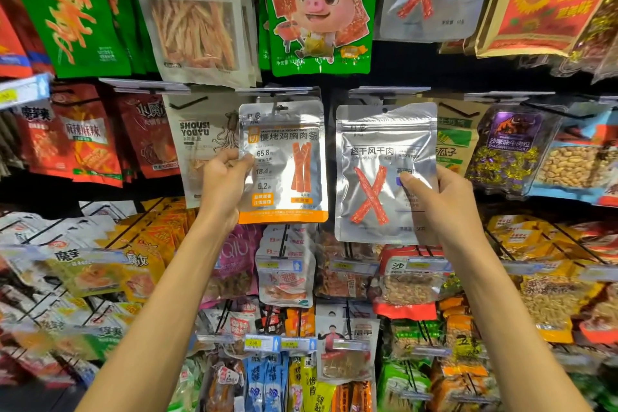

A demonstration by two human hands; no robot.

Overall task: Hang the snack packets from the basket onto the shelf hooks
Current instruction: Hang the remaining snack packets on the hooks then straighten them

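1. Silver foil packet with an orange bottom band (282, 160) sits upright between the hands. Its long axis is vertical, its printed face is toward the camera, and its hanging hole is uppermost at a black hook (280, 107). Whether the hook passes through the hole cannot be told.
2. The left hand (224, 184) pinches this packet's left edge, thumb on the front and fingers behind.
3. Just to the right, a second silver packet marked with a red X (384, 174) stands equally upright and face forward. Its top hole shows under a clear price-tag strip (389, 90). The right hand (441, 204) pinches its right edge, thumb on the front.
4. The packets' inner edges are near but apart, with a narrow dark gap between them.
5. A squid packet (197, 137) hangs close behind the left hand, and a seed packet (451, 144) crowds just beyond the right hand.
6. Above both hands, a green pig packet (317, 10) ends just over the strips. Below them, lower hooks carry dense rows of packets.
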